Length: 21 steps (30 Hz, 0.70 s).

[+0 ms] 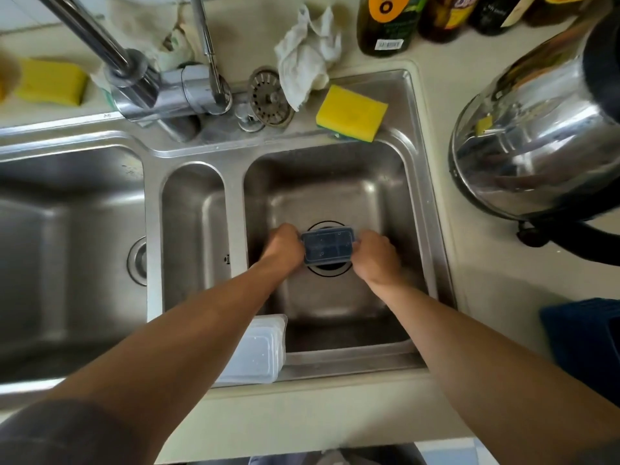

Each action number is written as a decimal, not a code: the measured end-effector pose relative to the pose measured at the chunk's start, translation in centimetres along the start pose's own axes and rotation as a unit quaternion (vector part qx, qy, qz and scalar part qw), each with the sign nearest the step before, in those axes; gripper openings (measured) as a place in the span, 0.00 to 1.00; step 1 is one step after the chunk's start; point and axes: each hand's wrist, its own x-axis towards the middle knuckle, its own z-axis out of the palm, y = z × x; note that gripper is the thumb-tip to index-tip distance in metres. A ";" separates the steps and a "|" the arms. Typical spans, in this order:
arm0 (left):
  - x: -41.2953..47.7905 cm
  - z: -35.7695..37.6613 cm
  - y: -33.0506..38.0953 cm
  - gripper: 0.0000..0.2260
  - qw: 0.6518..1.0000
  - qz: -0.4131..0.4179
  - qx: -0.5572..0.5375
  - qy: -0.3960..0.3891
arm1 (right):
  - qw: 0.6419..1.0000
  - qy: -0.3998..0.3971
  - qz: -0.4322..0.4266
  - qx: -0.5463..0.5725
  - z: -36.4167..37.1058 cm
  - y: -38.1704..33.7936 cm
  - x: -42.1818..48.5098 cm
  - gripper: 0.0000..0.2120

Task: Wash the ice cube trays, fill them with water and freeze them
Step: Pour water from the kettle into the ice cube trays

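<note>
While you are gripping the blue ice cube tray (pixel 328 246) with left hand (pixel 284 245) and right hand (pixel 376 255) over the right basin (pixel 335 182), washing seems underway; next calls for sponge (pixel 351 113) or water.

Dark blue tray (pixel 328 246), yellow sponge (pixel 351 113)

At the counter's (pixel 486 283) back edge, the green bottle (pixel 379 31) carries an orange label (pixel 385 5) with black letters "OU", turned sideways and cropped; its white barcode sticker (pixel 389 44) is too small to read. The neighbouring brown bottle (pixel 446 21) shows purple lettering, cropped and illegible
</note>
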 end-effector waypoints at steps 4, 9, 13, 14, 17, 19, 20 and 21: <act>0.7 0.1 0.2 0.10 0.999 -0.028 -0.046 -0.002 | 0.999 -0.008 0.037 0.016 0.1 -0.1 0.7 0.10; 1.0 -0.1 0.4 0.08 0.995 -0.053 -0.074 -0.037 | 0.994 -0.048 0.082 0.051 0.1 0.0 1.4 0.12; 1.0 -0.1 0.3 0.07 0.994 -0.060 -0.082 -0.048 | 0.993 -0.050 0.089 0.063 0.3 -0.1 1.4 0.13; 0.9 0.0 0.3 0.07 0.994 -0.059 -0.084 -0.045 | 0.993 -0.042 0.088 0.066 0.4 -0.1 1.3 0.13; 0.9 0.4 0.2 0.08 0.993 -0.067 -0.096 -0.033 | 0.993 -0.026 0.086 0.074 0.7 -0.1 1.1 0.13; 1.0 0.5 0.0 0.08 0.994 -0.060 -0.088 -0.032 | 0.993 -0.025 0.083 0.076 0.8 -0.2 1.1 0.13; 1.0 0.4 0.1 0.08 0.994 -0.057 -0.081 -0.034 | 0.993 -0.023 0.084 0.078 0.8 -0.3 1.0 0.13; 1.1 0.4 0.2 0.08 0.995 -0.056 -0.074 -0.036 | 0.993 -0.022 0.087 0.077 0.6 -0.4 1.0 0.13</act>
